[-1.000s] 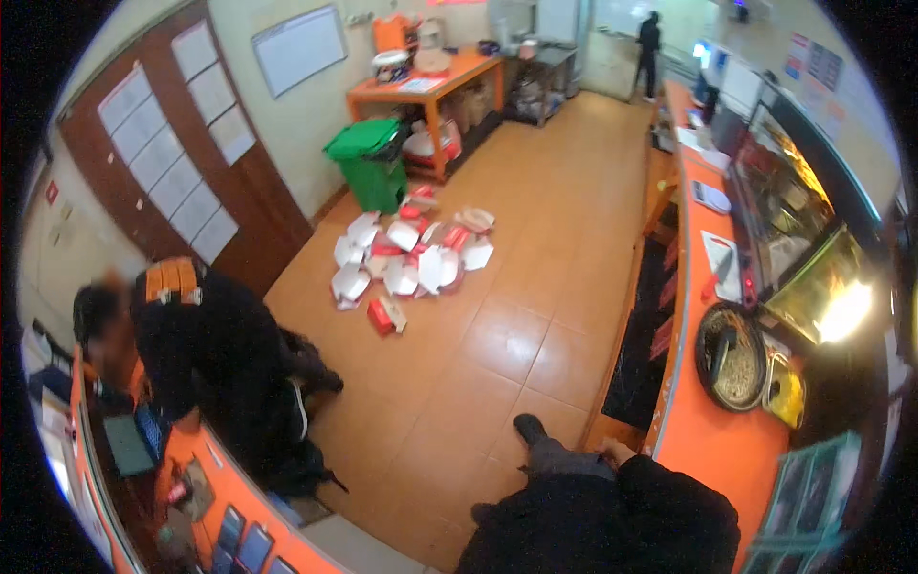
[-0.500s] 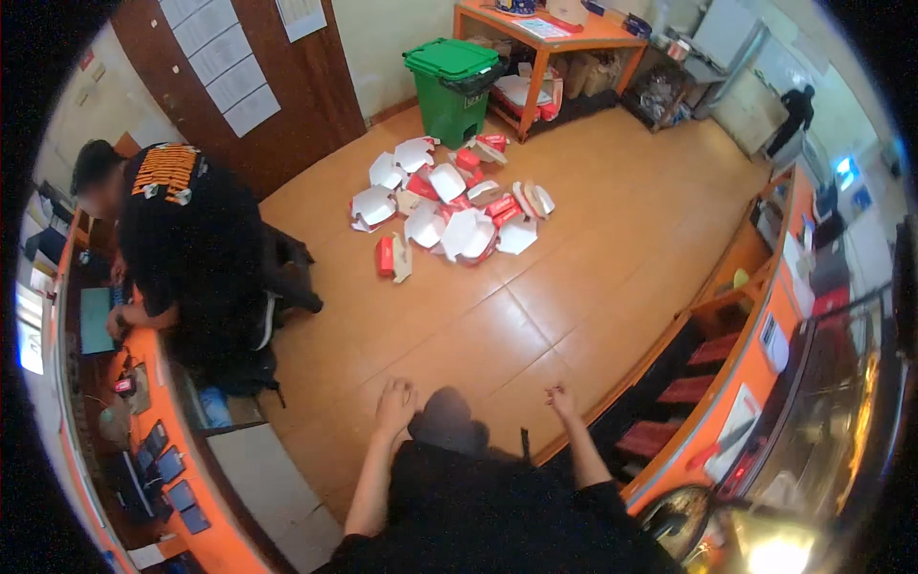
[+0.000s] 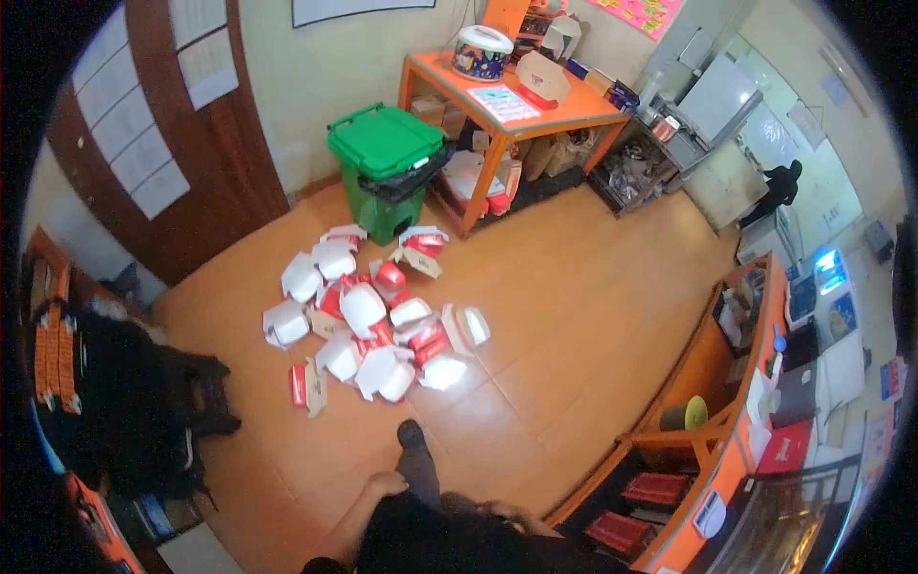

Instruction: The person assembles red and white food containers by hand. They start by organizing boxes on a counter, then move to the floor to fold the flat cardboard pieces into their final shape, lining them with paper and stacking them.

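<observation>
My left hand (image 3: 385, 483) lies against my dark trouser leg at the bottom middle and holds nothing. My right hand (image 3: 516, 518) shows only partly above my dark clothing, so its fingers are hard to read. My leg stretches forward, and its black shoe (image 3: 411, 435) is on the tiled floor. Just ahead of the shoe lies a heap of white and red food boxes (image 3: 368, 320), several of them open and scattered. Neither hand touches the boxes.
A green lidded bin (image 3: 384, 163) stands behind the heap, beside an orange table (image 3: 574, 113) with a round container and papers on it. A person in black (image 3: 134, 402) crouches at an orange counter on the left. Another orange counter (image 3: 736, 459) with shelves runs along the right. A distant person (image 3: 779, 187) stands far right.
The view has swung toward the bin and table. My arms, spread wide before, have drawn in close to my body. My foot now steps toward the box heap.
</observation>
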`<state>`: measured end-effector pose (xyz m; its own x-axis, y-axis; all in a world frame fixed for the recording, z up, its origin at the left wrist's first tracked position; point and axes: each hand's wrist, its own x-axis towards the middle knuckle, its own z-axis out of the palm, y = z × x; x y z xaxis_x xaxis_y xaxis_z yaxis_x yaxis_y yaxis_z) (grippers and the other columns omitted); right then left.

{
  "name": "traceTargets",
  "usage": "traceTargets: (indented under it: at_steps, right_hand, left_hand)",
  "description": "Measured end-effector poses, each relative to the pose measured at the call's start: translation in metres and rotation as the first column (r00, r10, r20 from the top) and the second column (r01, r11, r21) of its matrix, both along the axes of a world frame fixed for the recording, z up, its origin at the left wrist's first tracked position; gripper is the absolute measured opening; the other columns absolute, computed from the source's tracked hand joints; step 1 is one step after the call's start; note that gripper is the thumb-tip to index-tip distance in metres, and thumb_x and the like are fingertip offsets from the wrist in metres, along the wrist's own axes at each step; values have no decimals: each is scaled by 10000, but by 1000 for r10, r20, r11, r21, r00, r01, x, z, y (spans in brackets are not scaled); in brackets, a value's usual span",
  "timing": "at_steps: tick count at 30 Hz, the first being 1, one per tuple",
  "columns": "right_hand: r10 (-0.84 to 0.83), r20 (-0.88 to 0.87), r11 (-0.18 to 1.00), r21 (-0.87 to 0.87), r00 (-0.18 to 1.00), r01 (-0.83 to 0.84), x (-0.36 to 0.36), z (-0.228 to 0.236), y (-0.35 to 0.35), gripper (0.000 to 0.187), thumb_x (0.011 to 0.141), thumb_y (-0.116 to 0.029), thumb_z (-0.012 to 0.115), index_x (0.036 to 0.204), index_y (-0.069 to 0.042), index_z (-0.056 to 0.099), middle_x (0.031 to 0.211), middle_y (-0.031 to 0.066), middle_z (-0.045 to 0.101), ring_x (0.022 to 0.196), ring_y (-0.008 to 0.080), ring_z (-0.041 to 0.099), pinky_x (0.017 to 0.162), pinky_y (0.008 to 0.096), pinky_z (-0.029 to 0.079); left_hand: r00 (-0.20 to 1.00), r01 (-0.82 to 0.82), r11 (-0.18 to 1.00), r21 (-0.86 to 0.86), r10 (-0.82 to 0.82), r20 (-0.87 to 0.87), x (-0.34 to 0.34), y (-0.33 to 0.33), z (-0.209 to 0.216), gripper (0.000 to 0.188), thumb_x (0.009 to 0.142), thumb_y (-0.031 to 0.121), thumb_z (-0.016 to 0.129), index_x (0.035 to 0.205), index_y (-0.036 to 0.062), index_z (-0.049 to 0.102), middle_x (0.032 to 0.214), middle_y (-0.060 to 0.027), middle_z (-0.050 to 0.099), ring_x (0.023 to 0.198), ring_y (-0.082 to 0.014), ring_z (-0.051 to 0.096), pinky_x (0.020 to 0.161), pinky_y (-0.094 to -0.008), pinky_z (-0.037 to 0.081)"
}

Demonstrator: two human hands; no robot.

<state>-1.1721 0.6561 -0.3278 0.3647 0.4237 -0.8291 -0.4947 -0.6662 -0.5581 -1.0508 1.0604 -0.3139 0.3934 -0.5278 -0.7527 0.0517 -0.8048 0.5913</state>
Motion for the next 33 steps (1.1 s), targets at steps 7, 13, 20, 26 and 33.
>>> traceTargets:
  at_steps: [7,13,20,26,33]
  right_hand:
    - [137,123,978,-172,983,-115,360,101,-62,515,884,-518,619,928,-8,663,881,154,642,881,281,607,798,421,476]
    - [536,111,842,-11,837,-539,622,62,-163,511,901,-515,616,893,-4,625,830,74,604,804,220,553,716,377,431]
    - [820,-330,540,179,467,-822,874,99,-278,467,888,-509,651,748,-71,569,716,-24,478,725,128,450,641,334,362]
    - [903,-367,338,284,224,-898,934,138,-329,399,909,-476,648,818,-89,685,687,-41,542,712,96,516,635,323,410]
    - [780,-611,87,325,-139,-942,992,109,-398,412,940,-455,587,960,-55,685,836,55,650,836,192,603,720,379,492]
  left_hand:
    - [996,76,995,-66,-78,-32,184,-50,23,365,868,320,579,1001,4,705,994,-231,695,913,-374,663,826,-466,512]
    - [969,-194,981,-29,187,-164,283,-169,-29,369,892,308,549,1024,-3,698,1019,-226,697,955,-360,664,846,-470,515]
    - [746,-616,788,-17,576,-336,353,-428,13,375,919,293,514,1050,-11,689,1050,-219,698,1004,-343,665,870,-474,519]
    - [686,-696,710,-105,615,-389,444,-548,108,382,943,281,483,1073,-18,682,1076,-214,700,1046,-329,665,891,-478,522]
    - [295,-953,205,-222,471,-832,460,-679,18,396,953,307,552,1156,-18,650,1110,-178,689,979,-281,662,874,-384,512]
